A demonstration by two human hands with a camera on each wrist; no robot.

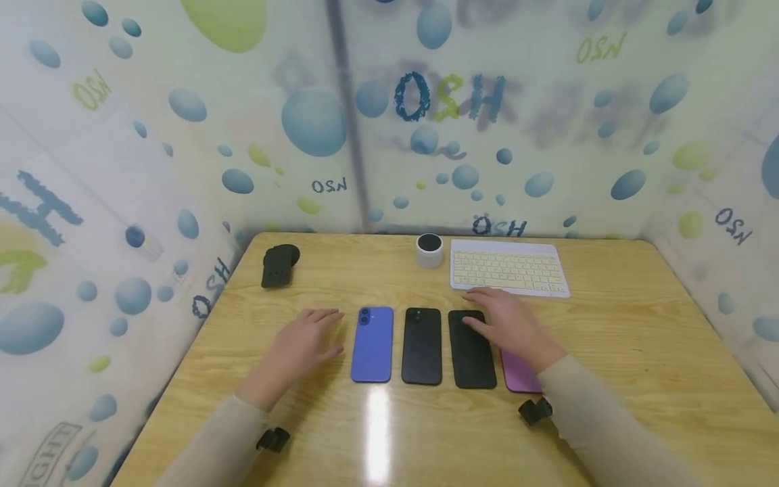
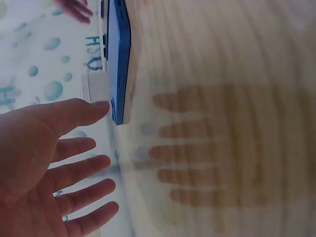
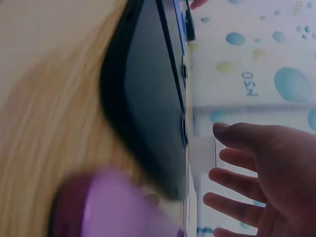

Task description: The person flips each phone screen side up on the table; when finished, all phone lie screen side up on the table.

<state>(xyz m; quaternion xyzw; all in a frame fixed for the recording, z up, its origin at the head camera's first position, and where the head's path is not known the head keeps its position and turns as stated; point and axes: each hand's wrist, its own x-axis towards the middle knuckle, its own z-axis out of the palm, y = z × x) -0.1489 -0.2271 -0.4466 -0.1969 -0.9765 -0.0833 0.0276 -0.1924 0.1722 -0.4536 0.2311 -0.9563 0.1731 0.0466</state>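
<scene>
With twelve o'clock pointing away from the person, the left hand (image 1: 297, 345) was released, its fingers loosely spread, with the blue phone (image 1: 372, 348) just beside it at three o'clock. The right hand (image 1: 514, 326) was also released, its fingers relaxed and reaching toward ten o'clock, its thumb over the top end of the right-hand black phone (image 1: 473, 358); whether it touched that phone I could not tell.

Four phones lay in a row between and under the hands. From the blue phone toward three o'clock came the middle black phone (image 1: 421, 348), the right-hand black phone, then the purple phone (image 1: 518, 375), partly hidden beneath the right hand and sleeve (image 1: 599, 412).

At twelve o'clock from the right hand lay a white keyboard (image 1: 510, 267), and a white cylinder (image 1: 429, 253) with a dark top stood just beside it at nine o'clock. A black gadget (image 1: 278, 267) sat near twelve o'clock from the left hand. Beyond the wooden table (image 1: 633, 338) hung a spotted curtain (image 1: 535, 152).
</scene>
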